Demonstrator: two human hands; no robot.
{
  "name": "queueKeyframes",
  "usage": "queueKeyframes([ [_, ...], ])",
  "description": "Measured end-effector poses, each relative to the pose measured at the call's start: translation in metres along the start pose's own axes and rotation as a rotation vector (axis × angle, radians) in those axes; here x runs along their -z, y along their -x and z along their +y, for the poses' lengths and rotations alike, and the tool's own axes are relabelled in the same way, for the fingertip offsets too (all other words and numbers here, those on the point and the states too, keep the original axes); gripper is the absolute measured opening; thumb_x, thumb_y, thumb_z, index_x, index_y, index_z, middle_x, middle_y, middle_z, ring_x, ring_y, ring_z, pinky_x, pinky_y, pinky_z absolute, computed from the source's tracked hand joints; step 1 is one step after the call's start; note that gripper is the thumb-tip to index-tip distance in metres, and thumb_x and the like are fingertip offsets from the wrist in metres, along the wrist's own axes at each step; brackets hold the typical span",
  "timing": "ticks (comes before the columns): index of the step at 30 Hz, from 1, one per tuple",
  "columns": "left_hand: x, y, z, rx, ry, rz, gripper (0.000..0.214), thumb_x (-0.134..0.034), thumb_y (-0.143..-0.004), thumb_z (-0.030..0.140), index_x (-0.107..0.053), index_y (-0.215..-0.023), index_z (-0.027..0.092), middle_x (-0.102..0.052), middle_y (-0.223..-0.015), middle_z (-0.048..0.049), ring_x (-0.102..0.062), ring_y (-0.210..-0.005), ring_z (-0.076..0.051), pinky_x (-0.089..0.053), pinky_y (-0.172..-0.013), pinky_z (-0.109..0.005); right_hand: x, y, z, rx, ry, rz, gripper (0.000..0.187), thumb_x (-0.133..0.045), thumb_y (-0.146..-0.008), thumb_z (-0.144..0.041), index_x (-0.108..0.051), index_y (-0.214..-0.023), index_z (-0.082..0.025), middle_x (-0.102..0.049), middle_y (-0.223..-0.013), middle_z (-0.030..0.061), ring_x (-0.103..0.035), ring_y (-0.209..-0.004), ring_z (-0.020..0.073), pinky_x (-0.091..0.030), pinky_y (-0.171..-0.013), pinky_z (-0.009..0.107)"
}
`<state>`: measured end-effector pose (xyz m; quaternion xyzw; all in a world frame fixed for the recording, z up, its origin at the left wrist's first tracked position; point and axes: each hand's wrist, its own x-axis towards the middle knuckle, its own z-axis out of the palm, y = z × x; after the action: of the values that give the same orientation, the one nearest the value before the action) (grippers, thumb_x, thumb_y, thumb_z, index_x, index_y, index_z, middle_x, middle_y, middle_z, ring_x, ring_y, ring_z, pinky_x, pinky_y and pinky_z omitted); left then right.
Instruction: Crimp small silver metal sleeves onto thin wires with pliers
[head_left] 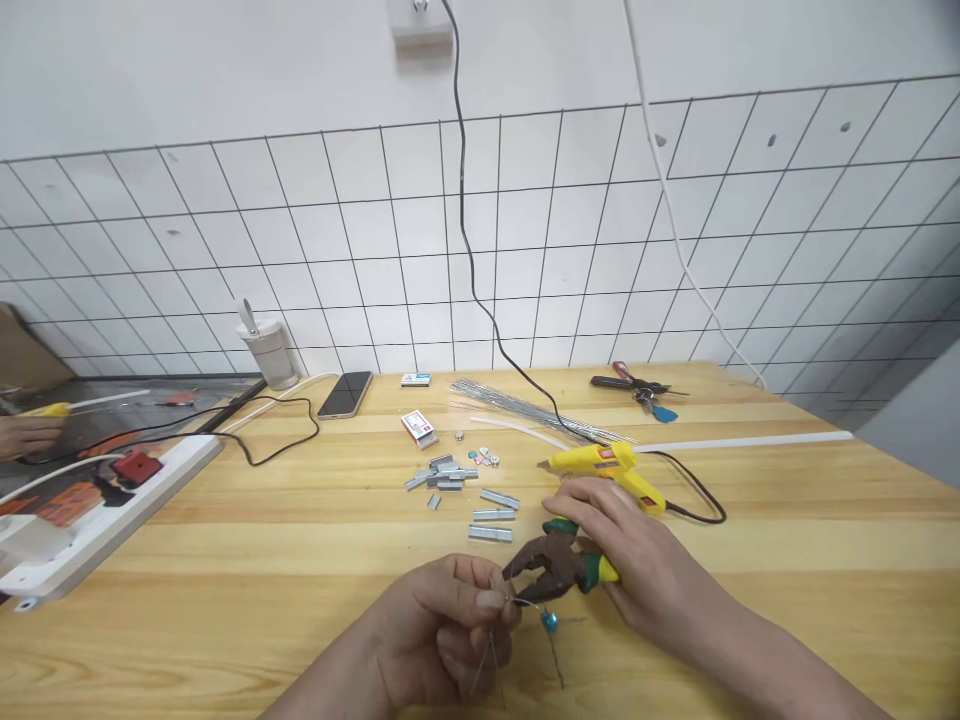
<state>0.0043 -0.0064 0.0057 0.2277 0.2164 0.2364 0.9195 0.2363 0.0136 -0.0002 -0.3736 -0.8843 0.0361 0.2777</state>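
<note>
My left hand (450, 630) is closed in a pinch on a thin metal wire (486, 655) near the table's front edge. A small blue bead (550, 622) sits on the wire just right of my fingers. My right hand (622, 555) grips rusty pliers (551, 565) with green and yellow handles. The pliers' jaws are at the wire beside my left fingertips. A yellow glue gun (604, 468) lies on the table just behind my right hand.
Several staple strips (457, 490) and small staple boxes (418, 428) lie mid-table. Behind them are a bundle of metal rods (525, 405), a phone (346, 394), other pliers (634, 386) and a white glue stick (742, 440). A power strip (90, 510) lies left; another person's hand (26, 435) is far left.
</note>
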Motion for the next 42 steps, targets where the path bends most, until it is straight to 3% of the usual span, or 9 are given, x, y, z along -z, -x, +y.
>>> queueKeyframes([
  [7, -0.002, -0.002, -0.004, 0.022, -0.08, -0.003, 0.018, -0.072, -0.053, 0.017, -0.063, -0.064, 0.007, -0.047, -0.042, 0.0017, -0.035, -0.033, -0.003, -0.009, -0.034, -0.018, 0.004, -0.002, -0.001, 0.083, -0.054, 0.009, 0.074, -0.034, -0.051, 0.008, -0.041, -0.118, -0.021, -0.047, -0.111, 0.0104, -0.044, -0.106, 0.0216, -0.048, -0.075, 0.032],
  [12, -0.001, -0.002, -0.006, 0.016, -0.073, -0.005, 0.017, -0.071, -0.055, 0.016, -0.062, -0.067, 0.007, -0.046, -0.043, 0.0029, -0.024, -0.032, 0.0, -0.007, -0.035, -0.018, 0.001, -0.001, -0.003, 0.071, -0.114, -0.037, 0.073, -0.034, -0.051, 0.007, -0.04, -0.117, -0.022, -0.047, -0.111, 0.0097, -0.045, -0.104, 0.0208, -0.046, -0.081, 0.035],
  [18, 0.001, -0.002, -0.008, 0.043, -0.008, -0.047, 0.019, -0.07, -0.055, 0.013, -0.062, -0.071, 0.005, -0.048, -0.047, 0.0019, -0.03, -0.033, 0.0, -0.008, -0.033, -0.016, -0.001, -0.001, -0.001, 0.076, -0.121, -0.039, 0.072, -0.033, -0.052, 0.008, -0.038, -0.118, -0.022, -0.044, -0.111, 0.0106, -0.043, -0.104, 0.0213, -0.046, -0.079, 0.035],
  [24, -0.006, -0.003, -0.012, 0.129, 0.04, -0.098, 0.018, -0.071, -0.053, 0.012, -0.061, -0.067, 0.005, -0.053, -0.052, -0.0007, -0.038, -0.034, -0.001, -0.005, -0.031, -0.017, -0.003, -0.003, 0.004, 0.181, -0.102, 0.072, 0.067, -0.037, -0.056, 0.005, -0.039, -0.118, -0.021, -0.044, -0.109, 0.0108, -0.044, -0.103, 0.0213, -0.046, -0.077, 0.036],
  [33, -0.013, -0.002, -0.022, 0.11, 0.011, -0.086, 0.015, -0.069, -0.052, 0.013, -0.064, -0.064, 0.004, -0.052, -0.043, 0.0002, -0.039, -0.033, -0.003, -0.012, -0.034, -0.019, -0.007, -0.005, 0.003, 0.28, -0.019, 0.276, 0.055, -0.048, -0.067, -0.001, -0.039, -0.118, -0.022, -0.045, -0.11, 0.0111, -0.044, -0.109, 0.0244, -0.042, -0.085, 0.044],
  [38, -0.009, -0.003, -0.021, 0.15, -0.029, -0.112, 0.018, -0.068, -0.052, 0.014, -0.064, -0.065, 0.004, -0.048, -0.039, 0.0011, -0.033, -0.031, -0.002, -0.007, -0.032, -0.019, -0.007, -0.007, 0.002, 0.301, -0.03, 0.257, 0.05, -0.052, -0.069, -0.006, -0.041, -0.116, -0.021, -0.049, -0.105, 0.0098, -0.048, -0.104, 0.0222, -0.043, -0.085, 0.042],
  [42, -0.01, -0.004, -0.015, 0.19, -0.033, -0.122, 0.016, -0.069, -0.053, 0.015, -0.062, -0.065, 0.005, -0.047, -0.04, 0.0013, -0.026, -0.03, 0.0, -0.004, -0.029, -0.015, -0.005, -0.006, 0.006, 0.291, 0.012, 0.244, 0.056, -0.044, -0.069, 0.0, -0.039, -0.12, -0.022, -0.046, -0.111, 0.0106, -0.044, -0.111, 0.0223, -0.041, -0.088, 0.044],
])
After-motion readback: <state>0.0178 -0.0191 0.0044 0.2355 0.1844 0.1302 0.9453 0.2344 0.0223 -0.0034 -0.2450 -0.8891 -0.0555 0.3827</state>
